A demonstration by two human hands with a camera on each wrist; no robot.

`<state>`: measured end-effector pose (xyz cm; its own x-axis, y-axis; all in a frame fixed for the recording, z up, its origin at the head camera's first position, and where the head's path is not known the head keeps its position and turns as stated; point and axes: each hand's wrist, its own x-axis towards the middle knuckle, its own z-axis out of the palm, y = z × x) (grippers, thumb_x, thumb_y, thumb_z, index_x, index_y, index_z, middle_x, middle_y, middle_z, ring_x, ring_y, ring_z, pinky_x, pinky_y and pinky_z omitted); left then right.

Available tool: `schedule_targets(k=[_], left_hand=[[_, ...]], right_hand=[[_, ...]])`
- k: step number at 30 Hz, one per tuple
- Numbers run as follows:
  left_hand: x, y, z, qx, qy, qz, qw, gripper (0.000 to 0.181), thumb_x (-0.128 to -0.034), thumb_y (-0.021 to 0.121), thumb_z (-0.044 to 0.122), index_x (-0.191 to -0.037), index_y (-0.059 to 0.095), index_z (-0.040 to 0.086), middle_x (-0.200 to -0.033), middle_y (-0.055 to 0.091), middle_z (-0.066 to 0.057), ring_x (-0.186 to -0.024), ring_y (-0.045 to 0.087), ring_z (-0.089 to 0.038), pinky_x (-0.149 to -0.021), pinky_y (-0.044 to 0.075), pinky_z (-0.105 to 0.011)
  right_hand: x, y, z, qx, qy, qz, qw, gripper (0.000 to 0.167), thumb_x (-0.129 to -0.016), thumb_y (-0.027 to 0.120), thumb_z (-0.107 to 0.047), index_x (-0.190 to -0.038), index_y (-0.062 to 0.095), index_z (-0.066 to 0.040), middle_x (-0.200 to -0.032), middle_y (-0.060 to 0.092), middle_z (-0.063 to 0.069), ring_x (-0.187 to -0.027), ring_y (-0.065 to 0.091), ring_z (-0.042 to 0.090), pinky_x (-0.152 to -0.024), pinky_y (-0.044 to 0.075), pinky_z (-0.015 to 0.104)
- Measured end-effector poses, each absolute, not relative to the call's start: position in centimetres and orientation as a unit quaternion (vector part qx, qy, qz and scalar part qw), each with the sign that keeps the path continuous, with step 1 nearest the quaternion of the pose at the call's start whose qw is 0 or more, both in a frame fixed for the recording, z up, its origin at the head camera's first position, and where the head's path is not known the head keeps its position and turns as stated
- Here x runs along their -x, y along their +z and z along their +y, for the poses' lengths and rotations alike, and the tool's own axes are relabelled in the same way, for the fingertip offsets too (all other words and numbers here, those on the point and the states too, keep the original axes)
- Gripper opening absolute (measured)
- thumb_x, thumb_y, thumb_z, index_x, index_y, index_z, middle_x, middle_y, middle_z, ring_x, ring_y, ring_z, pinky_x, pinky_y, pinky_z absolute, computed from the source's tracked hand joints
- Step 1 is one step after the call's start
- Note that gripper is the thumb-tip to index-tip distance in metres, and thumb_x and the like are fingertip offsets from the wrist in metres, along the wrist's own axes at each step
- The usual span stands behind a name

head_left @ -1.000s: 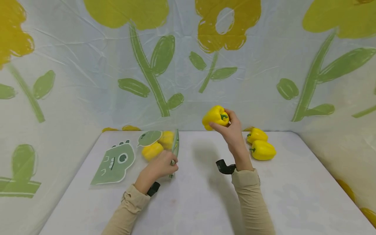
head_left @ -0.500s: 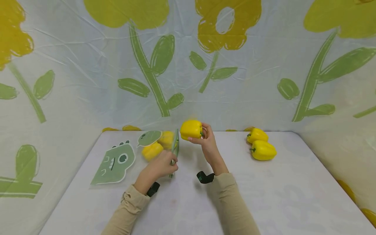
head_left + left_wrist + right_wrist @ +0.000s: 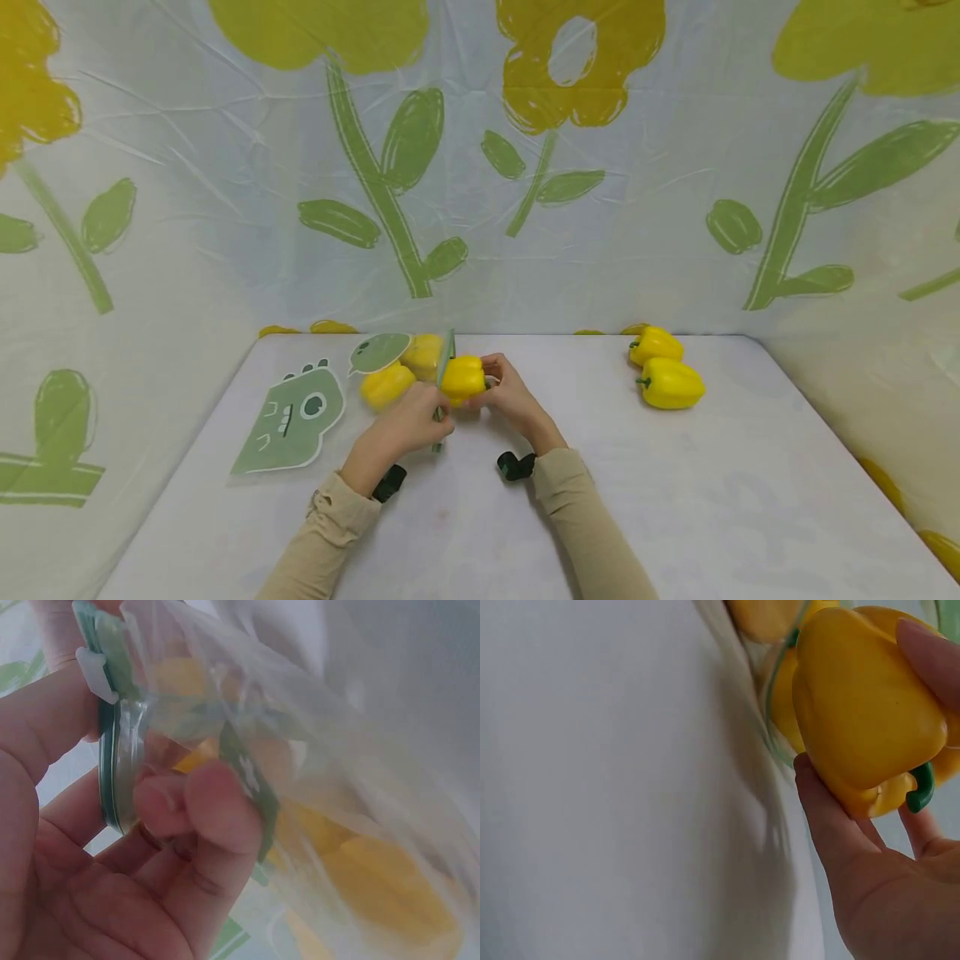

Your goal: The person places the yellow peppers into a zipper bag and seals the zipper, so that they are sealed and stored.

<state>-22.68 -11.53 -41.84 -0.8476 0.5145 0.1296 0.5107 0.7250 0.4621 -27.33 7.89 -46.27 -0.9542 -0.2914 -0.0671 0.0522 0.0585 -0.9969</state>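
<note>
A clear zip bag (image 3: 258, 454) with a green monster print lies on the left of the table, its green-edged mouth facing right. Inside it, yellow bell peppers (image 3: 387, 386) show through the film. My left hand (image 3: 411, 419) pinches the bag's edge at the mouth; in the left wrist view its curled fingers (image 3: 225, 802) grip the green zip strip (image 3: 111, 765). My right hand (image 3: 513, 398) holds another yellow bell pepper (image 3: 462, 377) by its stem end, at the bag's mouth. In the right wrist view, thumb and fingers surround that pepper (image 3: 870, 697), whose green stem points back toward the palm.
Two more yellow bell peppers (image 3: 672, 383) lie together at the back right of the white table (image 3: 735, 492). A flower-printed cloth (image 3: 622, 208) rises behind and at the sides. Dark wrist cameras (image 3: 515, 466) sit under both wrists.
My right hand has carried its bell pepper left and down, from above the table's middle to the bag's mouth. The left hand and the bag have stayed in place.
</note>
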Motion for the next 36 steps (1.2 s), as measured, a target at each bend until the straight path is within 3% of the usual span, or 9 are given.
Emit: schedule_targets(k=[3, 6, 11, 13, 16, 20, 25, 31, 36], left_hand=[[22.5, -41.7, -11.4, -0.281, 0.255, 0.925, 0.009, 0.020, -0.0753, 0.066, 0.003, -0.058, 0.059, 0.011, -0.054, 0.042, 0.008, -0.054, 0.040, -0.008, -0.052, 0.038, -0.024], [22.4, -41.6, -11.4, -0.283, 0.256, 0.924, 0.013, 0.028, -0.0757, 0.066, 0.003, -0.054, 0.052, 0.013, -0.051, 0.032, 0.009, -0.049, 0.032, -0.007, -0.049, 0.030, -0.022], [22.4, -41.8, -11.5, -0.278, 0.256, 0.926, 0.017, 0.024, -0.0762, 0.067, 0.003, -0.056, 0.057, 0.012, -0.054, 0.037, 0.007, -0.051, 0.035, -0.008, -0.050, 0.032, -0.022], [22.4, -42.0, -11.5, -0.278, 0.261, 0.924, 0.018, 0.024, -0.0758, 0.067, 0.002, -0.056, 0.057, 0.012, -0.053, 0.036, 0.008, -0.049, 0.034, -0.007, -0.049, 0.031, -0.021], [22.5, -42.0, -11.6, -0.278, 0.266, 0.923, 0.013, 0.026, -0.0752, 0.068, 0.003, -0.055, 0.055, 0.012, -0.052, 0.034, 0.008, -0.049, 0.033, -0.006, -0.048, 0.030, -0.021], [22.5, -41.9, -11.6, -0.286, 0.267, 0.920, 0.006, 0.027, -0.0749, 0.068, 0.003, -0.053, 0.055, 0.012, -0.051, 0.033, 0.009, -0.049, 0.032, -0.006, -0.049, 0.029, -0.021], [22.4, -41.7, -11.4, -0.284, 0.259, 0.923, 0.012, 0.026, -0.0763, 0.068, 0.004, -0.055, 0.056, 0.013, -0.051, 0.033, 0.009, -0.050, 0.033, -0.006, -0.050, 0.030, -0.021], [22.3, -41.7, -11.3, -0.288, 0.252, 0.924, 0.012, 0.026, -0.0752, 0.068, 0.003, -0.055, 0.054, 0.012, -0.055, 0.033, 0.007, -0.050, 0.031, -0.006, -0.048, 0.028, -0.020], [22.4, -42.0, -11.4, -0.302, 0.243, 0.922, -0.007, 0.030, -0.0726, 0.067, 0.002, -0.053, 0.048, 0.014, -0.057, 0.029, 0.007, -0.053, 0.030, -0.008, -0.051, 0.027, -0.021]], right_hand=[[27.1, -46.1, 7.3, 0.103, -0.663, 0.728, 0.140, 0.070, -0.071, 0.080, -0.002, -0.130, 0.044, -0.004, -0.139, 0.047, 0.019, -0.122, 0.052, 0.035, -0.106, 0.034, 0.050], [26.9, -46.4, 6.5, 0.126, -0.645, 0.742, 0.135, 0.065, -0.075, 0.080, -0.003, -0.129, 0.045, -0.003, -0.136, 0.051, 0.018, -0.114, 0.057, 0.032, -0.102, 0.040, 0.045], [26.9, -46.7, 6.4, 0.152, -0.600, 0.773, 0.140, 0.064, -0.079, 0.079, -0.009, -0.136, 0.050, -0.010, -0.129, 0.054, 0.018, -0.102, 0.057, 0.027, -0.088, 0.046, 0.036], [26.9, -46.5, 7.0, 0.157, -0.595, 0.771, 0.166, 0.066, -0.081, 0.078, -0.011, -0.140, 0.050, -0.013, -0.130, 0.053, 0.018, -0.104, 0.057, 0.027, -0.088, 0.048, 0.036], [27.0, -46.2, 8.2, 0.160, -0.603, 0.756, 0.200, 0.061, -0.084, 0.075, -0.011, -0.140, 0.051, -0.010, -0.132, 0.054, 0.018, -0.109, 0.060, 0.028, -0.092, 0.051, 0.039], [27.1, -46.0, 9.4, 0.132, -0.627, 0.743, 0.194, 0.043, -0.086, 0.072, -0.008, -0.126, 0.060, 0.005, -0.117, 0.066, 0.021, -0.097, 0.067, 0.026, -0.088, 0.054, 0.039], [27.2, -46.1, 9.5, 0.117, -0.636, 0.747, 0.154, 0.024, -0.086, 0.072, -0.002, -0.106, 0.070, 0.010, -0.095, 0.073, 0.016, -0.077, 0.068, 0.019, -0.076, 0.057, 0.033], [26.9, -46.1, 8.5, 0.158, -0.630, 0.744, 0.156, 0.022, -0.089, 0.066, 0.001, -0.110, 0.070, 0.009, -0.103, 0.072, 0.017, -0.079, 0.067, 0.016, -0.076, 0.057, 0.032], [26.8, -46.1, 8.0, 0.189, -0.614, 0.748, 0.165, 0.029, -0.091, 0.059, 0.004, -0.118, 0.067, 0.008, -0.113, 0.069, 0.020, -0.077, 0.065, 0.026, -0.069, 0.052, 0.030]])
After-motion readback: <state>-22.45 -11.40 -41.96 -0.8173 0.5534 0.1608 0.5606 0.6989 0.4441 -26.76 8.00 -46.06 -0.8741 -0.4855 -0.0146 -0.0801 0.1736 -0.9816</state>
